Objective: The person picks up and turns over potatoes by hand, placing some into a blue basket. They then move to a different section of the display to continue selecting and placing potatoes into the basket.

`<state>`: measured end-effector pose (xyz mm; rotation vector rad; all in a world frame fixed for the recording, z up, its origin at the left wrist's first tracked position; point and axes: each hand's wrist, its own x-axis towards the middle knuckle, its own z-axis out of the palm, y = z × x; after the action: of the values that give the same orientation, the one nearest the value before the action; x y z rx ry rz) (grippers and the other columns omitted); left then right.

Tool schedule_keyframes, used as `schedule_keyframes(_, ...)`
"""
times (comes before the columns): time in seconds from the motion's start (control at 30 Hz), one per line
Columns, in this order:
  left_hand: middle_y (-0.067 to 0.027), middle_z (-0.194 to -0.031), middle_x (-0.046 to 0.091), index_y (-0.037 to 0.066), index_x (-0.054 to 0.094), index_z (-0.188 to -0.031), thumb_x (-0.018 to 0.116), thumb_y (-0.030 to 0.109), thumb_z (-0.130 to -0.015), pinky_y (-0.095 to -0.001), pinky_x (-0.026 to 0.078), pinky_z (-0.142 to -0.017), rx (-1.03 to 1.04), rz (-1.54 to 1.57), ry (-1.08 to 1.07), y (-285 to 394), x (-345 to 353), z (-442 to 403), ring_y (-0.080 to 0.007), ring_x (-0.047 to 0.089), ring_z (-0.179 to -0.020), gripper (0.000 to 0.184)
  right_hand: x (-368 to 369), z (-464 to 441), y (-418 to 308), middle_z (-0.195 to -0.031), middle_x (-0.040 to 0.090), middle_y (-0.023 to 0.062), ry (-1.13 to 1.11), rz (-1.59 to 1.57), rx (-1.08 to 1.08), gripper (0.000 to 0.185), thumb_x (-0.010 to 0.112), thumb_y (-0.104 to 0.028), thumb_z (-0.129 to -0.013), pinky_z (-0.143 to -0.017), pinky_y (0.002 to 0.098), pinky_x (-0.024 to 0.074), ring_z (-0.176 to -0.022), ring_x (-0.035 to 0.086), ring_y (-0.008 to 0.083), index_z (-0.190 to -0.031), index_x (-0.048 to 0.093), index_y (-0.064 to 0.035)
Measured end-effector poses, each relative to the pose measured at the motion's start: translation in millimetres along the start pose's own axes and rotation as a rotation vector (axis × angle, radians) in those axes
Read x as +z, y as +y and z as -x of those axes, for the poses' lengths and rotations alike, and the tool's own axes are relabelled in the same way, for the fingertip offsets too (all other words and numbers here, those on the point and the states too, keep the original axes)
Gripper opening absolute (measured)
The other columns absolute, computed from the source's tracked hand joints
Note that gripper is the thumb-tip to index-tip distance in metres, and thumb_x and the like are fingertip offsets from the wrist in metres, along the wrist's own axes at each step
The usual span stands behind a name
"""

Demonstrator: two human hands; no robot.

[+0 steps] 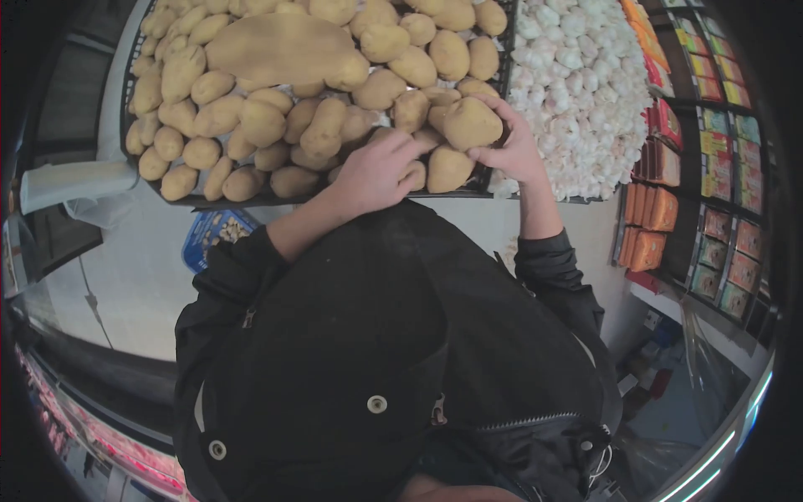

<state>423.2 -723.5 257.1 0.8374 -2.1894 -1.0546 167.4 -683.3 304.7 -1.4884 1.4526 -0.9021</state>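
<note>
A large potato (pixel 473 123) is in my right hand (pixel 516 151), with the fingers over its far side and the thumb below. My left hand (pixel 378 173) lies at the near edge of the potato heap, its fingers bent together over a smaller potato (pixel 415 176) that shows only in part. Just below the large potato rests another potato (pixel 449 170), close to my right thumb. Many more potatoes (pixel 321 130) fill the black crate (pixel 293 201) around both hands.
A heap of garlic bulbs (pixel 577 92) adjoins the potatoes on the right. Farther right stands a rack of packets (pixel 719 167), with orange packs (pixel 648 226) beside it. A blue basket (pixel 196 243) sits lower left, below a roll of plastic bags (pixel 79 184).
</note>
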Motion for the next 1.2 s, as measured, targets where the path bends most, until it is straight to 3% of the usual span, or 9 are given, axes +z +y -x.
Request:
schedule_keyframes(0.2, -0.0118, -0.103, 0.059, 0.004, 0.055, -0.109, 0.068, 0.023, -0.083, -0.0464, 0.056, -0.064, 0.025, -0.583, -0.735, 3, 39, -10, -0.0353, 0.070, -0.083, 0.034, 2, 15, 36, -0.141, 0.048, 0.0194, 0.066, -0.774, -0.002, 0.093, 0.088, -0.026, -0.070, -0.098, 0.0393, 0.0519, -0.123, 0.054, 0.0301, -0.145, 0.041, -0.0018)
schedule_keyframes(0.3, -0.0138, -0.118, 0.061, 0.000, 0.048, -0.127, 0.073, 0.052, -0.081, -0.0465, 0.057, -0.075, -0.065, -0.643, -0.821, 2, 52, -17, -0.0353, 0.069, -0.096, 0.074, 13, 18, 39, -0.137, 0.045, 0.0296, 0.058, -1.333, 0.108, 0.081, 0.064, -0.034, -0.079, -0.072, 0.0340, 0.0596, -0.096, 0.065, 0.0389, -0.142, 0.037, 0.0075)
schedule_keyframes(0.47, -0.0131, -0.118, 0.054, 0.002, 0.055, -0.120, 0.076, 0.057, -0.079, -0.0503, 0.054, -0.083, -0.203, -0.566, -0.822, 4, 56, -26, -0.0402, 0.066, -0.102, 0.072, 23, 23, 19, -0.127, 0.055, 0.0293, 0.173, -1.702, 0.304, 0.071, 0.047, -0.051, -0.094, -0.061, 0.0358, 0.0622, -0.065, 0.069, 0.0312, -0.143, 0.040, 0.0003)
schedule_keyframes(0.6, -0.0137, -0.115, 0.053, 0.004, 0.059, -0.116, 0.077, 0.051, -0.081, -0.0525, 0.055, -0.080, -0.212, -0.541, -0.776, 0, 52, -28, -0.0426, 0.066, -0.100, 0.061, 24, 23, 16, -0.128, 0.060, 0.0256, 0.169, -1.651, 0.324, 0.075, 0.043, -0.061, -0.096, -0.054, 0.0343, 0.0603, -0.064, 0.071, 0.0284, -0.145, 0.041, -0.0028)
schedule_keyframes(0.7, -0.0101, -0.102, 0.051, 0.006, 0.056, -0.099, 0.079, 0.049, -0.075, -0.0528, 0.052, -0.054, -0.019, -0.493, -0.440, -20, 46, -18, -0.0423, 0.065, -0.072, 0.054, 20, 24, 14, -0.125, 0.063, 0.0225, 0.225, -1.565, 0.364, 0.083, 0.043, -0.071, -0.092, -0.053, 0.0320, 0.0590, -0.062, 0.069, 0.0237, -0.143, 0.044, -0.0048)
schedule_keyframes(0.8, -0.0108, -0.112, 0.062, 0.005, 0.064, -0.117, 0.080, 0.042, -0.075, -0.0363, 0.046, -0.087, -0.170, 0.057, -0.187, -15, 14, -22, -0.0266, 0.061, -0.099, 0.058, 24, 25, 20, -0.122, 0.064, 0.0220, 0.256, -1.450, 0.368, 0.087, 0.045, -0.074, -0.090, -0.060, 0.0336, 0.0561, -0.064, 0.067, 0.0208, -0.143, 0.045, -0.0044)
schedule_keyframes(0.9, -0.0038, -0.117, 0.066, 0.009, 0.066, -0.128, 0.065, 0.025, -0.090, -0.0258, 0.052, -0.077, -0.493, 0.741, -0.049, -9, -13, -13, -0.0131, 0.060, -0.100, 0.041, 40, 23, 23, -0.114, 0.068, 0.0180, 0.228, -1.379, 0.396, 0.080, 0.048, -0.074, -0.090, -0.056, 0.0303, 0.0488, -0.069, 0.065, 0.0208, -0.137, 0.052, -0.0087)
schedule_keyframes(1.0, -0.0132, -0.124, 0.063, 0.003, 0.057, -0.133, 0.049, 0.024, -0.097, -0.0401, 0.052, -0.090, -0.543, 1.208, 0.063, -5, -20, -12, -0.0254, 0.060, -0.112, 0.043, 56, 15, 13, -0.108, 0.070, 0.0136, 0.174, -1.256, 0.335, 0.069, 0.059, -0.061, -0.091, -0.057, 0.0272, 0.0523, -0.072, 0.070, 0.0215, -0.131, 0.053, -0.0061)
schedule_keyframes(1.2, -0.0051, -0.127, 0.059, 0.017, 0.061, -0.127, 0.056, 0.032, -0.085, -0.0468, 0.050, -0.087, -0.635, 1.593, 0.160, -11, -47, 26, -0.0240, 0.056, -0.114, 0.044, 105, -11, -42, -0.118, 0.057, 0.0166, 0.241, -0.571, -0.029, 0.067, 0.081, -0.018, -0.081, -0.084, 0.0331, 0.0494, -0.099, 0.060, 0.0221, -0.135, 0.041, -0.0090)
